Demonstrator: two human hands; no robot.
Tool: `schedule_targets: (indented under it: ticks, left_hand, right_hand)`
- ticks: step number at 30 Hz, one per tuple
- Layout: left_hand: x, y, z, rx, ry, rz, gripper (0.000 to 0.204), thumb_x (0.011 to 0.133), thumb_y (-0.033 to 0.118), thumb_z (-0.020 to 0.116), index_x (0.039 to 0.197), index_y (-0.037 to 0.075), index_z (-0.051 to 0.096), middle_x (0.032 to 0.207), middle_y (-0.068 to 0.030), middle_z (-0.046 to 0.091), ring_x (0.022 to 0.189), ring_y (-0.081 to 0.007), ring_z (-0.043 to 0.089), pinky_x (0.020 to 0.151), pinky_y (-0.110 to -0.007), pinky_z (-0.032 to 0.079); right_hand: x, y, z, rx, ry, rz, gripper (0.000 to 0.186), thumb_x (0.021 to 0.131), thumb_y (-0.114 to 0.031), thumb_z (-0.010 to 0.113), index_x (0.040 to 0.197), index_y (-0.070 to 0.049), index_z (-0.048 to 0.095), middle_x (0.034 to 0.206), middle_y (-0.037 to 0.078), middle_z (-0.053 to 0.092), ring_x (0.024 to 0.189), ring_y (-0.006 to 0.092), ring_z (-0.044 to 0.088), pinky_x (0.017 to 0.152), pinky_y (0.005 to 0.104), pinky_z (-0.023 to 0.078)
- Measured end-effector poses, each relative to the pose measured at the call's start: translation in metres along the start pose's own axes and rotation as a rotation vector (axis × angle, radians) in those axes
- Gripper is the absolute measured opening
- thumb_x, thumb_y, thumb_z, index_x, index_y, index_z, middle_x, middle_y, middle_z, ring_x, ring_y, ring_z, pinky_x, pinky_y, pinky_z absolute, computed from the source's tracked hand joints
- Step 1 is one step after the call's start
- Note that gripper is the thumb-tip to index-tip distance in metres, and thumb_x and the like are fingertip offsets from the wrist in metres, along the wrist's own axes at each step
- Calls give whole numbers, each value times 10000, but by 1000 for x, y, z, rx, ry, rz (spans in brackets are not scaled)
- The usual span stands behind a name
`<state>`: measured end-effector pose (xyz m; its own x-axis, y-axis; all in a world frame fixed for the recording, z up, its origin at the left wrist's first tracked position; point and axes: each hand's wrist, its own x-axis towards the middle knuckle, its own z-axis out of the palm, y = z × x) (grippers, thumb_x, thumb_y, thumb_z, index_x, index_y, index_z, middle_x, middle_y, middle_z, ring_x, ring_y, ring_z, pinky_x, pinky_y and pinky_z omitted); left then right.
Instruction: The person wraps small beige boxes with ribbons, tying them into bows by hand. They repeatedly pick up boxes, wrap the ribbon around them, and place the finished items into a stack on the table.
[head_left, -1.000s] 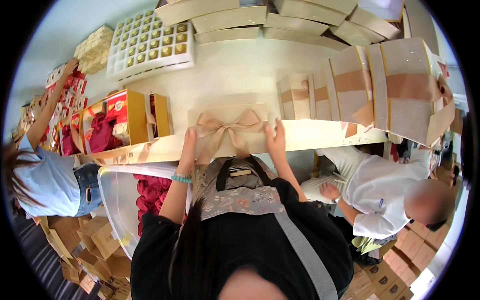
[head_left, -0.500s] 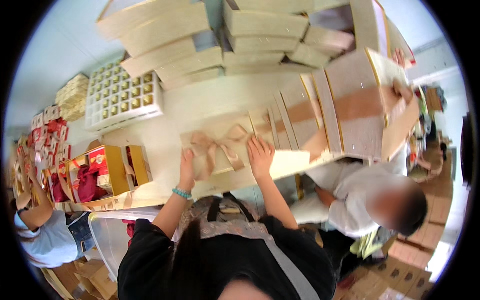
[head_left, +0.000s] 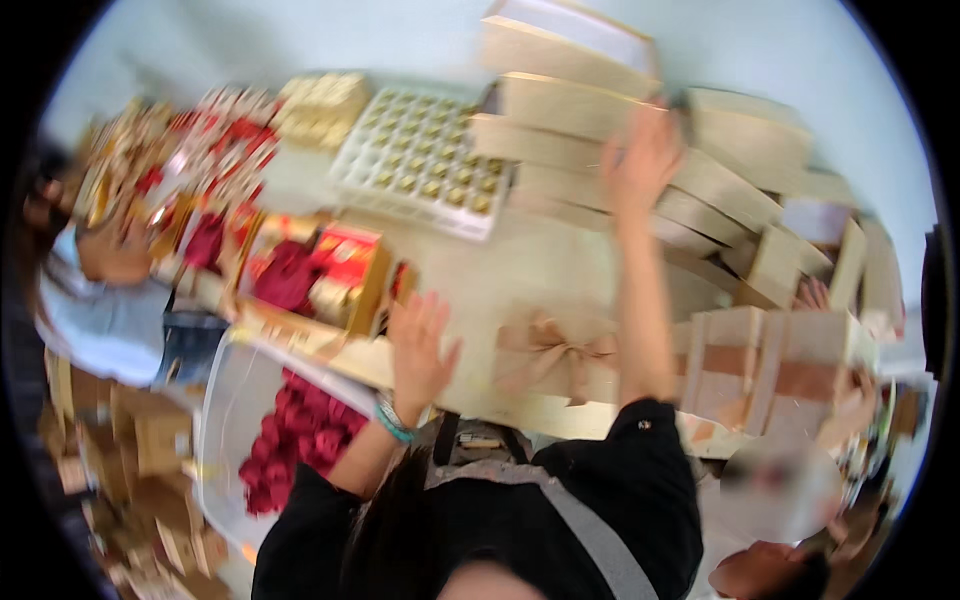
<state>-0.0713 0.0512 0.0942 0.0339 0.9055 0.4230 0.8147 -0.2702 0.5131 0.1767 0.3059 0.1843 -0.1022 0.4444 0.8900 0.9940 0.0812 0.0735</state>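
I read the left hand point(head_left: 422, 345) as empty, fingers spread above the table edge. Right hand point(head_left: 645, 155) is up at the stacked cream boxes point(head_left: 575, 105); too blurred for me to tell touch or grasp. Bow box point(head_left: 540, 365) lies on the table point(head_left: 480, 290) between the arms, unheld, probably laid bow-up to spare the ribbon. Gold box point(head_left: 368, 290) left holds a maroon pouch point(head_left: 288, 278). White tray point(head_left: 468, 226) behind: gold-topped bottles in slots, likely kept upright. Clear bin point(head_left: 215, 420): maroon bundles point(head_left: 300, 440).
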Motion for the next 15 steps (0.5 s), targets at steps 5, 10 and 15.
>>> schedule_targets:
  ticks: [5,10,15]
  left_hand:
    - [-2,-91,-106,346,-74,-44,540,684,264,759,1158,107,552,1252,-93,488,1238,-343,388,1070,-559,195]
    - [4,-130,-151,120,88,-16,591,658,248,776,1176,74,549,1281,-122,487,1248,-338,395,1067,-503,253]
    - [79,-130,-252,-705,368,96,1056,644,569,726,1393,-21,270,1431,-165,321,1317,-292,325,1077,-397,282]
  right_hand:
    - [127,80,65,-45,-705,76,401,750,-383,665,1113,-219,619,1140,11,618,1211,247,454,994,544,260]
    - [131,-12,-83,10,-29,-360,158,747,-279,704,900,-236,702,927,-23,675,1052,206,536,933,440,285]
    - [89,-95,-151,1101,-835,-243,221,761,-313,709,785,-93,704,692,22,604,752,128,528,634,262,392]
